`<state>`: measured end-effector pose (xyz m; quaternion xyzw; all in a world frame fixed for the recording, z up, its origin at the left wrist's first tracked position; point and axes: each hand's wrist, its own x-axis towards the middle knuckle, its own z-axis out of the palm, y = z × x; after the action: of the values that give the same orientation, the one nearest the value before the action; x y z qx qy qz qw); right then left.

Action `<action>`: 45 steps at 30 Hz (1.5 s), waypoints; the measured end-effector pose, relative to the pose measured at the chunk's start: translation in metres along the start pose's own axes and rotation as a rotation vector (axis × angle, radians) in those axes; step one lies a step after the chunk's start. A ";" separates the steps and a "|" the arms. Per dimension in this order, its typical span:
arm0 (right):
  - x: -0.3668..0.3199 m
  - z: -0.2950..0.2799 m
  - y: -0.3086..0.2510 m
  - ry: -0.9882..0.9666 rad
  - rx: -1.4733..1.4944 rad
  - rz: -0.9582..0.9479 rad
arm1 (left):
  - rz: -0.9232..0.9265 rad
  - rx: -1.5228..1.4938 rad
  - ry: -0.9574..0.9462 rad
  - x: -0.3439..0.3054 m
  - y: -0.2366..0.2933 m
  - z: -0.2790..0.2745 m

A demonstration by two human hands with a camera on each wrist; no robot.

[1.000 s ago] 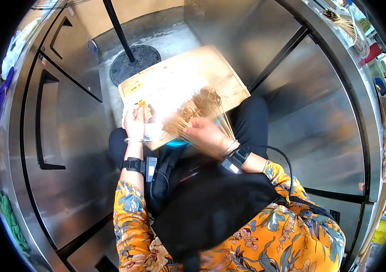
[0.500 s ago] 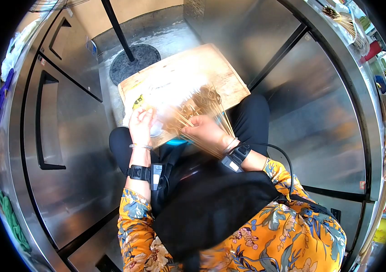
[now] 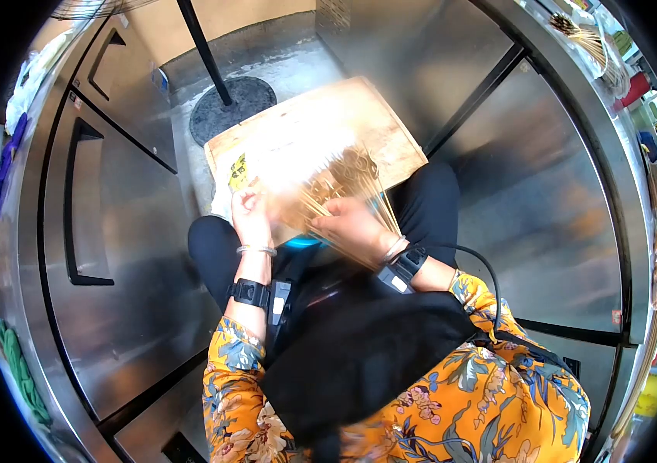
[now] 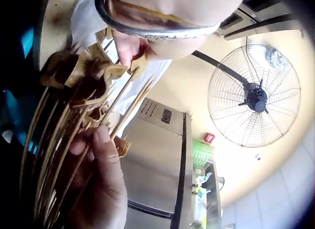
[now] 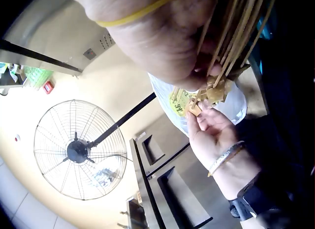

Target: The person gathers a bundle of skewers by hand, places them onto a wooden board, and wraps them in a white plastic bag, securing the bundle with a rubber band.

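The right hand (image 3: 353, 226) grips several thin wooden skewers (image 4: 58, 155), their tips pointing toward the left hand. Folded brown sheet-like pieces (image 5: 216, 92) are threaded on skewers near the tips. In the right wrist view the left hand (image 5: 212, 135) pinches a small tan piece (image 5: 195, 110) against a skewer tip. More skewered pieces (image 3: 355, 166) lie on the wooden board (image 3: 390, 127) beyond the right hand. A white plastic bag (image 5: 235, 105) with a yellow-green label (image 3: 238, 171) lies by the left hand; glare washes out the board's middle.
The board rests over the person's knees, with something blue (image 3: 302, 241) beneath its near edge. Steel cabinets (image 3: 131, 255) stand on both sides. A round black stand base (image 3: 233, 110) is behind the board, and a wire fan (image 4: 256, 97) stands beyond.
The left hand has moved right and slightly toward the person, away from the label and closer to the skewer tips. The right hand keeps its grip and has barely moved.
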<state>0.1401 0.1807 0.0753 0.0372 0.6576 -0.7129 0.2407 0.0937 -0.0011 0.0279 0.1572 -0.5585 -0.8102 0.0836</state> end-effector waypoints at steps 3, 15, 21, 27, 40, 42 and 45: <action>0.002 -0.002 0.004 0.000 -0.009 -0.034 | -0.069 -0.030 -0.037 -0.002 0.007 0.001; 0.002 -0.001 0.008 0.033 -0.031 -0.041 | -0.360 -0.096 -0.148 -0.014 0.014 -0.004; -0.001 -0.001 0.003 0.040 -0.026 -0.017 | -0.271 -0.102 -0.090 -0.008 0.013 0.001; 0.004 -0.003 0.010 0.042 -0.031 -0.031 | -0.222 -0.058 -0.088 -0.007 0.012 0.003; -0.003 -0.003 -0.002 0.039 0.032 -0.027 | 0.170 0.405 -0.297 -0.033 0.006 0.019; -0.006 -0.002 -0.007 0.052 -0.002 -0.037 | 0.127 0.378 -0.312 -0.037 0.003 0.022; -0.008 0.000 -0.010 0.073 -0.044 -0.051 | 0.121 0.434 -0.329 -0.040 0.002 0.023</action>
<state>0.1430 0.1837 0.0875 0.0414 0.6822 -0.7023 0.1991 0.1228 0.0309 0.0433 0.0043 -0.7335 -0.6796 0.0042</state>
